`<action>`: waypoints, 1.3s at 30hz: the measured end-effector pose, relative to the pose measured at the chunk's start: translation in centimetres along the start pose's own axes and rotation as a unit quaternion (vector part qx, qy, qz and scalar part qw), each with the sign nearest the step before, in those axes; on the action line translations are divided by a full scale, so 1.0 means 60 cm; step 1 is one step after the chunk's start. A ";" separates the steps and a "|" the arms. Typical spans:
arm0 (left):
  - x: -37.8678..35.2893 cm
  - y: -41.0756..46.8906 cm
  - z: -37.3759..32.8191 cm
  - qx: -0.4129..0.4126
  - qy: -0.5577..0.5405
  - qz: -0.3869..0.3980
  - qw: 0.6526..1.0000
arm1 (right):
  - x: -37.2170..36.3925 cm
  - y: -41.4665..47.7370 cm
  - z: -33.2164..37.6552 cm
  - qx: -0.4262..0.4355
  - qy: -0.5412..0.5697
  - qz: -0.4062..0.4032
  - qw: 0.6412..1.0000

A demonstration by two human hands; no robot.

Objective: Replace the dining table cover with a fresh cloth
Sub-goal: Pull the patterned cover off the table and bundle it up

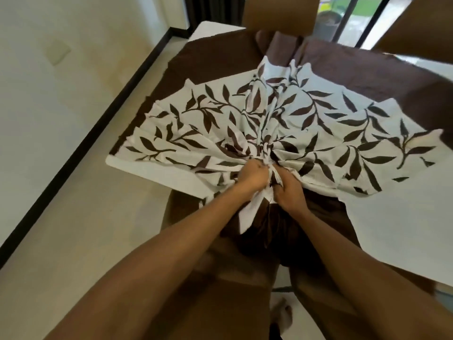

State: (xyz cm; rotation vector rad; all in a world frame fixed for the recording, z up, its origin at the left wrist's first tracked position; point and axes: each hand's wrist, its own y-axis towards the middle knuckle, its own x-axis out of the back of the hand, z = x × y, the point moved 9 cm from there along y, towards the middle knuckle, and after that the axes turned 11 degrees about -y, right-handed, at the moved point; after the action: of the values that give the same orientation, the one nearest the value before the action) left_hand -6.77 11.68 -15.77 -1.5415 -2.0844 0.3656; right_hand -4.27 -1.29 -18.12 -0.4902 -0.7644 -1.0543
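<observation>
Both hands clamped on the leaf-print cloth (294,114) at the near edge of the table (392,229).

Left hand (252,176) and right hand (288,190) sit side by side, close together, fingers curled into one gathered bunch of the cloth. From that grip the white fabric with dark leaves fans out in pleats across the tabletop, left and right ends lying flat. Dark brown fabric (220,60) covers the far part of the table; cannot tell if it is the same piece. Bare white tabletop shows to the right of the hands. A brown chair back (196,229) stands under the forearms, and another chair (279,13) stands at the far side.
</observation>
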 end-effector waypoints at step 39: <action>-0.225 -0.002 -0.047 -0.091 0.165 0.170 0.967 | 0.141 -0.062 -0.148 -0.043 0.046 -0.097 0.993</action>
State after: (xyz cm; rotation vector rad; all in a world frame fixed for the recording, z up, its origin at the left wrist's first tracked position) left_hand -2.37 -1.33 -16.69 -1.9258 -1.6348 0.0281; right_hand -2.43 -13.94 -17.46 -0.4438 -0.6972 -1.2873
